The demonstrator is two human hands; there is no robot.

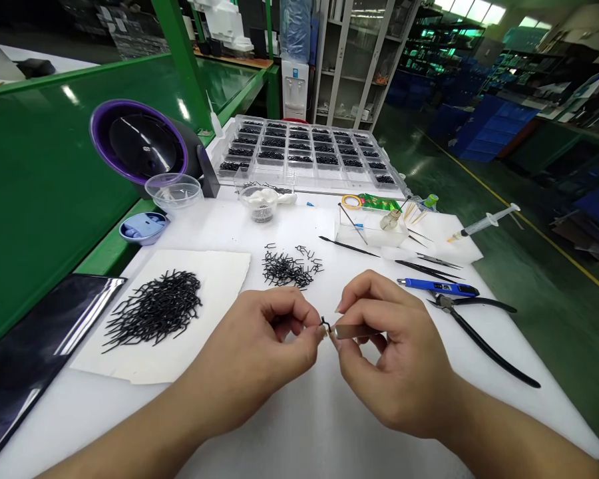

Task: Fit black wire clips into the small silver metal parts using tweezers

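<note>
Black wire clip [324, 324] sits pinched in the left hand [254, 336], fingertips narrow, its end meeting a flat metal strip [354, 331] held firmly in the right hand [394, 352]; loose black clips [285, 269] lie at twelve o'clock, and braced fingers keep the contact steady.

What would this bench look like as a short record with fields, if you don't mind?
left hand: pinching a black wire clip
right hand: holding a flat metal strip against the clip
nearest pile: loose black clips on the white bench
paper sheet: bears a larger heap of clips
behind: compartment tray of small black parts
right side: pliers, syringe
</note>
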